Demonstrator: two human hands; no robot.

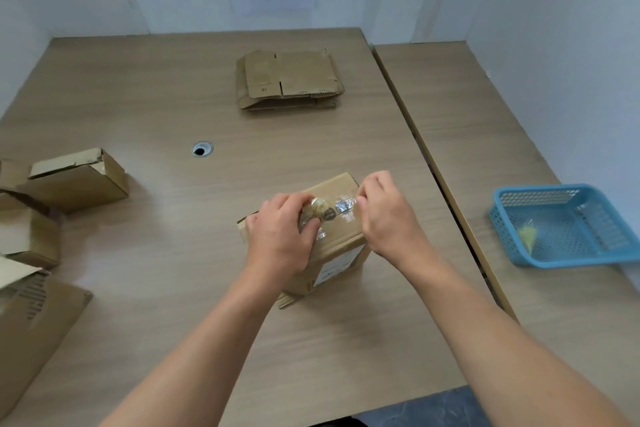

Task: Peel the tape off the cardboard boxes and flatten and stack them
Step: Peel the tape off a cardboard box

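A taped box (341, 258) stands on the tabletop (173, 97), between its middle and its near edge. The left hand (280, 236) grips a crumpled tape wad (319, 209) on the box's top; the right hand (388, 218) pinches the tape strip (343, 209) beside it. Unflattened boxes (79, 180) sit at the left edge. Flattened boxes (287, 80) lie stacked near the far edge.
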